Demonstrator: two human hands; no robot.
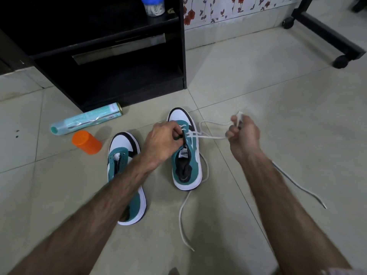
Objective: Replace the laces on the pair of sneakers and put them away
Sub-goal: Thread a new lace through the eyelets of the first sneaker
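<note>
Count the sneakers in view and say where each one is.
2. The left sneaker stands on the floor, partly under the left forearm, without laces that I can see. The right sneaker stands beside it, where the left hand and right hand thread a white lace.

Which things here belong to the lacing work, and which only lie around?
Job:
right sneaker, gripped by the left hand
white lace, pinched by the right hand
left sneaker, no lace visible

Lying about:
teal spray can
orange container
blue-lidded jar on the black shelf unit
</note>
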